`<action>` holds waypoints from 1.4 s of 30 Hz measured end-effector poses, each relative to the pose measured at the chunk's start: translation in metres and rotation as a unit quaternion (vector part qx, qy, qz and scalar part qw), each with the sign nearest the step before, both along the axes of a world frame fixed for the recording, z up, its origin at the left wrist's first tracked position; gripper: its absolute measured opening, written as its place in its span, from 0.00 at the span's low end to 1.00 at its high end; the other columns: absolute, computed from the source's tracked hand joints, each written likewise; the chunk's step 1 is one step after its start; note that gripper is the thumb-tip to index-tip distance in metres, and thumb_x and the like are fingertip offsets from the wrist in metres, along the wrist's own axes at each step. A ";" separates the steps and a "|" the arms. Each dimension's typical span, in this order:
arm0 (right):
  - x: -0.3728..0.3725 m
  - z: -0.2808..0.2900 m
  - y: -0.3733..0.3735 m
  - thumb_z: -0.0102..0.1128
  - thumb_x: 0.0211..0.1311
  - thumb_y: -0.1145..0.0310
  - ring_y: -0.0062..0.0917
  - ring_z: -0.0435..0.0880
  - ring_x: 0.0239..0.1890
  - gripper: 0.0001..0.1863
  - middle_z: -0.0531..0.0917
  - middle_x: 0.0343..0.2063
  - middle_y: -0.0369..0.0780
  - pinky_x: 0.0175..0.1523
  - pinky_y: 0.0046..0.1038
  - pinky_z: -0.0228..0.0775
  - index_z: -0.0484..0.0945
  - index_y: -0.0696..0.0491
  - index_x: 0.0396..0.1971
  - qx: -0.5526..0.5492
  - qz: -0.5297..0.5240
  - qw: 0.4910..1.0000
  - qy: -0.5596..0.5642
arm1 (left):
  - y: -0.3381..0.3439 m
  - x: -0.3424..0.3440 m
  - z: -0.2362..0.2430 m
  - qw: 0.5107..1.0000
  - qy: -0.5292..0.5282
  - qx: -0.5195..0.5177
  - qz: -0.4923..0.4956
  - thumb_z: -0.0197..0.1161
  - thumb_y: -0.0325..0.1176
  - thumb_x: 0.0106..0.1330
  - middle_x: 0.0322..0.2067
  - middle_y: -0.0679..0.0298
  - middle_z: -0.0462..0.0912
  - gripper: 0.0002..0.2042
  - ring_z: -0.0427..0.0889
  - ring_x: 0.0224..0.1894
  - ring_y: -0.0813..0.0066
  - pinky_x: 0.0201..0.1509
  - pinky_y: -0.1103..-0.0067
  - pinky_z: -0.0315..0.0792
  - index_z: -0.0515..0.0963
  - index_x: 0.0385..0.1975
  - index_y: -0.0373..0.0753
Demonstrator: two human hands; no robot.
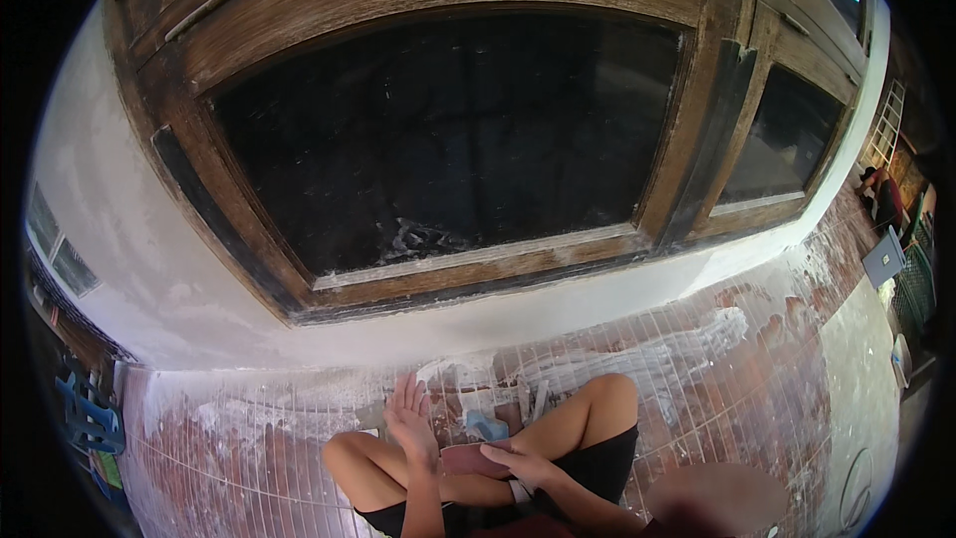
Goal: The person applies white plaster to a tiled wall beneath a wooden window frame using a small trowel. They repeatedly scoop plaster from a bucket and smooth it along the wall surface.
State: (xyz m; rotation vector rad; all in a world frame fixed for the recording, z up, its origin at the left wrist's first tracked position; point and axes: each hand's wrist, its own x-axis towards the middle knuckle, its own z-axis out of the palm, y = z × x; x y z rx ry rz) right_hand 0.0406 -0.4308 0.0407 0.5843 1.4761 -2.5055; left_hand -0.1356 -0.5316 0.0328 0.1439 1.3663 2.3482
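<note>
Apparently light and pliable, a sheet (462, 460) is being held over the legs (576, 418) by its edge, probably the surest grip, in the right hand (519, 463), while the left hand (409, 425) is being held wide.

At the far left are a small window (75, 264) and a blue plastic chair (92, 416); at the far right, a co-worker (884, 199) in dark red bends low near a pale ladder (888, 124), with a grey box (883, 258) and green netting (911, 284) close by.
</note>
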 end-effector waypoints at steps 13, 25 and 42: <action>0.052 -0.013 0.055 0.57 0.70 0.59 0.17 0.79 0.40 0.17 0.83 0.35 0.34 0.47 0.23 0.72 0.81 0.60 0.41 0.186 -0.231 0.952 0.080 | 0.052 0.109 0.030 0.882 -0.040 0.038 -0.468 0.49 0.51 0.71 0.70 0.55 0.60 0.35 0.58 0.71 0.66 0.75 0.72 0.49 0.59 0.68 0.28; 0.230 -0.088 0.196 0.41 0.76 0.58 0.30 0.81 0.43 0.21 0.83 0.40 0.45 0.49 0.32 0.71 0.79 0.60 0.43 0.370 -0.516 0.766 -0.101 | 0.144 0.119 0.062 0.872 0.222 -0.287 -0.329 0.52 0.42 0.75 0.51 0.54 0.81 0.20 0.78 0.55 0.64 0.61 0.75 0.67 0.76 0.54 0.30; 0.386 -0.188 0.197 0.41 0.72 0.58 0.38 0.52 0.74 0.30 0.56 0.72 0.43 0.74 0.42 0.42 0.58 0.54 0.70 0.581 -0.405 0.431 -0.559 | 0.534 0.196 0.000 0.268 0.947 -0.048 -0.171 0.57 0.28 0.60 0.63 0.61 0.70 0.24 0.67 0.66 0.63 0.72 0.67 0.60 0.70 0.60 0.35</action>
